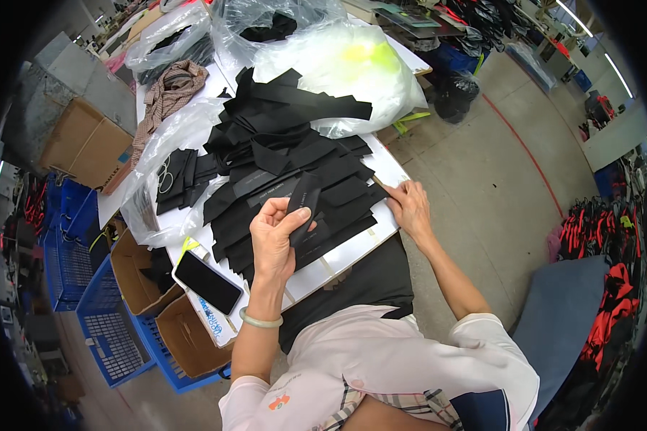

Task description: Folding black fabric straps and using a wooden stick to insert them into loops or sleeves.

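Observation:
A large pile of black fabric strips (266,154) covers the middle of the white table (397,172), its pieces overlapping in layers. My left hand (277,230) is closed over the near part of the pile, pinching a small black fabric piece (305,192) between thumb and fingers. Faint print shows on some of the strips. At the pile's right end, beside the table edge, my right hand (410,208) has its thumb and fingertips closed on the tip of a black strip. A pale bangle (261,320) circles my left wrist.
Left of the pile lie scissors (165,177) on folded black pieces, and a phone (208,281) near the edge. Clear plastic bags (140,205) and a stuffed white bag (352,75) surround it. Blue crates (111,327) and cardboard boxes (187,337) stand at the left.

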Demonstrator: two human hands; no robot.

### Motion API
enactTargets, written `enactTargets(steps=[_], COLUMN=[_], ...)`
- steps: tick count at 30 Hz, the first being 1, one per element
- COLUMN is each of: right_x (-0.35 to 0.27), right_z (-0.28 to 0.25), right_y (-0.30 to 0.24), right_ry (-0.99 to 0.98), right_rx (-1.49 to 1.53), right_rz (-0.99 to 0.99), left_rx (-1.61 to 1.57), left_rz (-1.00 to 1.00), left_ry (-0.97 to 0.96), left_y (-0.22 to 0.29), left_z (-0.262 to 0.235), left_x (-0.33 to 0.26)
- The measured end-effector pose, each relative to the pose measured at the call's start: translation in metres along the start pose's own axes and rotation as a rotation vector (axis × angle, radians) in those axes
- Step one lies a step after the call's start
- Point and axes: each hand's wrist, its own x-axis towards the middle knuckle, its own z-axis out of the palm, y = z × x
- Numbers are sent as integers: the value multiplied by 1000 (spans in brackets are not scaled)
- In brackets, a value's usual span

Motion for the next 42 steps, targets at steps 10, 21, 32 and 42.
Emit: enactTargets(steps=[10, 21, 32, 42], right_x=[73, 69, 257, 167], right_z=[-44, -17, 93, -19], right_y=[-119, -167, -84, -94], right_ry=[-536, -438, 258, -398], right_rx=[1210, 1293, -30, 1113], right_rz=[264, 410, -170, 372], left_rx=[371, -289, -267, -578], left_rz=[20, 202, 124, 6], left_ry=[-86, 62, -34, -306], left_y=[28, 3, 6, -1], left_z=[-12, -50, -42, 2], left_x=[-8, 4, -5, 104])
